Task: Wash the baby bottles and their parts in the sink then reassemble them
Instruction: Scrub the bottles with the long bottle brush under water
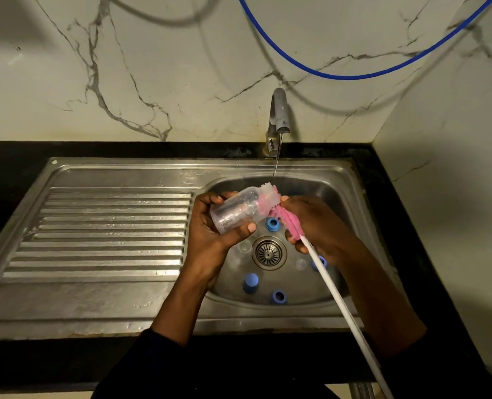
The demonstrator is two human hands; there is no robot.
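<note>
My left hand (210, 228) grips a clear baby bottle (236, 211) tilted on its side over the sink basin (334, 191), mouth toward the right. My right hand (316, 226) holds a bottle brush by its pink bristle head (289, 220), whose tip is inside the bottle's neck; its white handle (345, 306) runs down to the lower right. In the basin lie a blue cap (250, 283), blue rings (272, 224) (279, 296) (321, 262) and clear parts (243, 247) (301, 264) around the drain (268, 252).
The tap (279, 116) at the back runs a thin stream of water into the basin. A ribbed steel drainboard (109, 231) lies to the left. Black counter (383, 180) borders the sink. A blue hose (354, 74) hangs across the marble wall.
</note>
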